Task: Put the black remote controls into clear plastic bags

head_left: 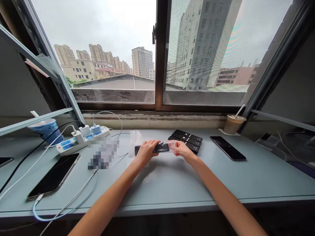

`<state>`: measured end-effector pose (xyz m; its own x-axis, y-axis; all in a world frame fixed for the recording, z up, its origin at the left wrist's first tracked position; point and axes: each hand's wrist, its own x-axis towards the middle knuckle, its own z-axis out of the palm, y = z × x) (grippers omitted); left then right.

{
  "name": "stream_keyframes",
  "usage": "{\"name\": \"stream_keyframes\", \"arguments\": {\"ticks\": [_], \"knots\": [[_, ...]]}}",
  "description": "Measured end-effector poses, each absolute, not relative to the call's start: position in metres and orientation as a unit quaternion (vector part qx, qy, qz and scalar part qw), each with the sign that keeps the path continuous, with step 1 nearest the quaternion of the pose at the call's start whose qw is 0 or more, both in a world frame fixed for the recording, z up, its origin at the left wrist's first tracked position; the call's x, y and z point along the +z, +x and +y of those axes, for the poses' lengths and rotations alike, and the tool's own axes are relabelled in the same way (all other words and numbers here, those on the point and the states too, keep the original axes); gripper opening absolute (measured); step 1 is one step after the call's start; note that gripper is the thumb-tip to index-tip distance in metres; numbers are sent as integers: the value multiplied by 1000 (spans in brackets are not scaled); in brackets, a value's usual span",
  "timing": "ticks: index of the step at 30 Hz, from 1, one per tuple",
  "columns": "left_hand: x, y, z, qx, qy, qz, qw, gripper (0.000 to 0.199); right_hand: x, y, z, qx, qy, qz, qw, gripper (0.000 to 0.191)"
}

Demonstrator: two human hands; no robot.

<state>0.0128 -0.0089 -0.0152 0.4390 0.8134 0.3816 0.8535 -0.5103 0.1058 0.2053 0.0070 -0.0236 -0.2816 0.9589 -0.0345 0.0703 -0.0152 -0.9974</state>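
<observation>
While the left hand (145,151) grips a black remote (161,148) steady, the right hand (181,149) pinches its clear bag (172,144), near the tabletop's (172,183) far edge.

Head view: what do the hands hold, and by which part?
Both hold one black remote in a clear bag: the left hand grips its left end, the right hand its right end, just above the table.

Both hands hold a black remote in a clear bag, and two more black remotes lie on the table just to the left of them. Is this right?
Not quite. The head view shows the two spare remotes lying to the right of the hands, behind the right hand. The left hand and right hand do hold the bagged remote.
</observation>
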Motion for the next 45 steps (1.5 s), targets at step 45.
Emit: {"name": "stream_keyframes", "arguments": {"ticks": [45], "knots": [[-14,16,-9,-186,-828,-526,60,35,-32,193,10,463,-503,-542,489,43]]}}
